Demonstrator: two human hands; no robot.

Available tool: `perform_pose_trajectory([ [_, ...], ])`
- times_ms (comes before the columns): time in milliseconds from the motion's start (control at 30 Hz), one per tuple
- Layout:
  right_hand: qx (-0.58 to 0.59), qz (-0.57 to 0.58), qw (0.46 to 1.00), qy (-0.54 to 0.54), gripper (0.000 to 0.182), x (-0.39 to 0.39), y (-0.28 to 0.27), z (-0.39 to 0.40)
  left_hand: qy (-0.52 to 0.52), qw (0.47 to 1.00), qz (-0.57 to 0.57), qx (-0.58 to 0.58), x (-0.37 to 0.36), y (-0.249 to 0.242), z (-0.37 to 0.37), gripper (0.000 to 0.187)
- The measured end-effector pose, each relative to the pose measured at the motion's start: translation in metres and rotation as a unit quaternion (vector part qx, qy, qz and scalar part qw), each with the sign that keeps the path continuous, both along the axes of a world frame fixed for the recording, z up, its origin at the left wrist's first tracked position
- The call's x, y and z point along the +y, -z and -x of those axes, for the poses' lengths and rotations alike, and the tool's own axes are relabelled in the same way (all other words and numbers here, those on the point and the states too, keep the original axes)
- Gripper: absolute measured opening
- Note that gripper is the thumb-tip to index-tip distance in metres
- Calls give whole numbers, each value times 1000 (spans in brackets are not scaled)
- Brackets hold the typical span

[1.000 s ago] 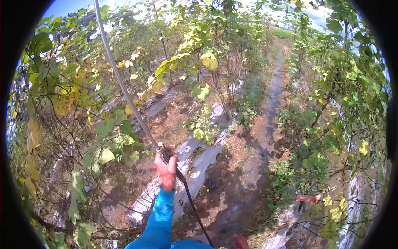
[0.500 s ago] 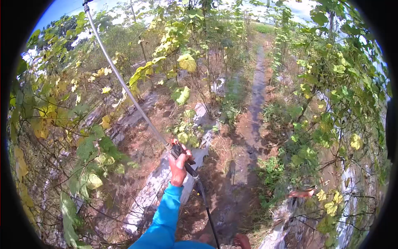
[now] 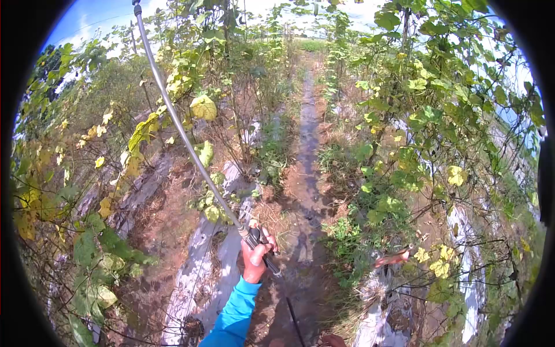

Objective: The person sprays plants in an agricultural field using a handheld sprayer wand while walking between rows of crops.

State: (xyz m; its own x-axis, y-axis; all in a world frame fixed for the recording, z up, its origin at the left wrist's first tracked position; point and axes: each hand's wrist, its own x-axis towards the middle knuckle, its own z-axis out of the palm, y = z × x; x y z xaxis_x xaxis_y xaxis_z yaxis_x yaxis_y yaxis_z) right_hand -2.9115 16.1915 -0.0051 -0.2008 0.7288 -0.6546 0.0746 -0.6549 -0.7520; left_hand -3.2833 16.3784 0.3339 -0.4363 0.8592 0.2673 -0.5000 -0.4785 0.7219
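Observation:
My left hand (image 3: 257, 255), in a bright blue sleeve (image 3: 236, 309), is closed round the black trigger grip of a sprayer lance (image 3: 184, 136). The long metal tube slants up and left from the fist, ending in a small dark nozzle (image 3: 137, 7) near the top edge. Below the hand, a thin black hose (image 3: 295, 321) runs down out of the picture. I see no spray leaving the nozzle. No right hand can be made out; small reddish-brown shapes (image 3: 333, 340) at the bottom edge are too cut off to tell.
Climbing vines (image 3: 404, 121) with green and yellowing leaves stand on both sides. A narrow dirt path (image 3: 307, 150) runs ahead between them. Pale plastic sheeting (image 3: 191, 283) covers the left row, with more sheeting (image 3: 465, 266) at right. A brownish object (image 3: 394, 258) hangs among right-hand stems.
The view has turned right, so plants and path sit further left. The lance stands steeper in the picture, and my left hand appears slightly lower and to the right, still holding it.

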Motion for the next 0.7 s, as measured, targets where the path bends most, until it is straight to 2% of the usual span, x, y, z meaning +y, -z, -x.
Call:
perform_pose_trajectory([
  [200, -7, 13, 1000, 23, 50, -7, -20, -25, -86, 996, -15, 10, 3, 21, -17, 35],
  [300, -4, 18, 1000, 18, 51, -13, -35, -31, -71, 997, 0, -7, -6, 18, -37, 34],
  [367, -8, 12, 1000, 6, 52, -17, -49, -29, -21, 999, 34, -5, -12, 42, -50, 34],
  [400, -20, -2, 1000, -9, 54, -18, -50, -26, 38, 999, 28, -1, -16, 33, -62, 34],
  [433, -32, -15, 999, -24, 57, -19, -50, -24, 49, 997, 50, -18, -20, 31, -78, 32],
  [500, -70, -21, 996, -41, 60, -19, -46, -22, 122, 992, 13, 21, -23, 44, -93, 28],
  [567, -102, -69, 992, -3, 61, -23, -62, -14, 180, 981, 67, 30, -29, 42, -111, 31],
  [700, -114, -19, 993, -11, 61, -31, -56, -22, 275, 958, 64, 48, -29, 42, -143, 37],
])
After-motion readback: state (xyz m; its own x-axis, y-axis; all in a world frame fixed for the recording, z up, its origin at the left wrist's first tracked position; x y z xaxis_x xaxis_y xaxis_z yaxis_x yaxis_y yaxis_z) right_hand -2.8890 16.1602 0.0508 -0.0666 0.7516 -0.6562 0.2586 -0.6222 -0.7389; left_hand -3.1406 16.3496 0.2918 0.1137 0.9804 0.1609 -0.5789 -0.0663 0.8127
